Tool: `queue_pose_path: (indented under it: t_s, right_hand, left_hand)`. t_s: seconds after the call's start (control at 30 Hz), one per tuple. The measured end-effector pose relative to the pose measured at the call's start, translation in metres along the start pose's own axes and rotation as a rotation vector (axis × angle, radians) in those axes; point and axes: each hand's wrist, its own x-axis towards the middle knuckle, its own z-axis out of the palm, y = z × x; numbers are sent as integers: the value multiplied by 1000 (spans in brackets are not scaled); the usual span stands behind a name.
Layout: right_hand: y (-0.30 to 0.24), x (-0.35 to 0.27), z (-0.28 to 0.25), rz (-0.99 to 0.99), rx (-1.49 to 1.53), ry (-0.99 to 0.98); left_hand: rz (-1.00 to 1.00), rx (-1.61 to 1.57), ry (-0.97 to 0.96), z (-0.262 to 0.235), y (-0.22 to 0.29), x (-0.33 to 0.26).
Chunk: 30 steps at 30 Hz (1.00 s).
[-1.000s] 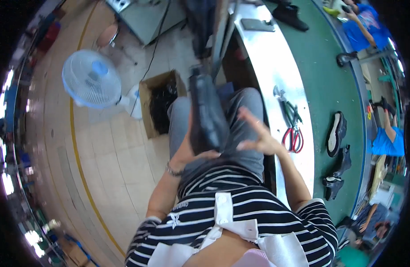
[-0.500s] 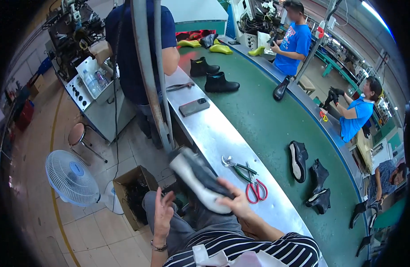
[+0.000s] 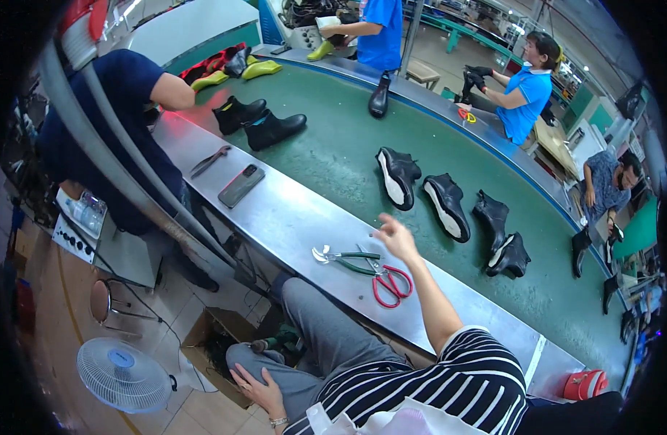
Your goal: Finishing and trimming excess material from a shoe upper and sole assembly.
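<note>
My left hand (image 3: 258, 387) rests on my grey-trousered leg with its fingers spread, holding nothing. My right hand (image 3: 398, 238) reaches over the far edge of the metal bench, empty, its fingers loosely apart. Just beyond it, a black ankle boot (image 3: 401, 176) lies on its side on the green belt (image 3: 333, 174), white sole showing. Another black boot (image 3: 447, 207) with a white sole lies to its right, and two more black boots (image 3: 490, 217) lie further right. Nearer me on the bench are green-handled pincers (image 3: 355, 267) and red-handled scissors (image 3: 393, 286).
A phone (image 3: 241, 186) and another hand tool (image 3: 210, 161) lie further left on the metal bench (image 3: 290, 217). A metal post (image 3: 152, 210) and a co-worker in dark blue (image 3: 105, 130) stand at the left. Below are a fan (image 3: 123, 373) and a cardboard box (image 3: 217, 326).
The white-soled boot has left my right hand and now lies on the green belt. My right hand has reached out over the bench; my left hand has lowered onto my leg. The view has turned right.
</note>
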Motion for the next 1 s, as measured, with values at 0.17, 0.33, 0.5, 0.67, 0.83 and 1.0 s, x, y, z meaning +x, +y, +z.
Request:
queue_pose_path:
  t_s: [0.17, 0.33, 0.5, 0.67, 0.83, 1.0]
  right_hand:
    - [-3, -76, 48, -182, -291, -28]
    - [-1, -96, 67, -302, -365, 135]
    - [-9, -83, 78, -296, -364, 217]
    - [-13, -75, 90, -293, -335, 351]
    - [-22, -78, 98, -281, -243, 302]
    - [-33, -84, 103, -251, -314, 222]
  left_hand:
    - [-46, -9, -28, -1, 9, 7]
    - [19, -89, 16, 3, 6, 15]
    - [-6, -84, 12, 6, 11, 16]
    - [-13, -53, 19, 7, 9, 14]
    - [-22, -34, 20, 8, -2, 12]
    - [-50, -11, -3, 7, 5, 15]
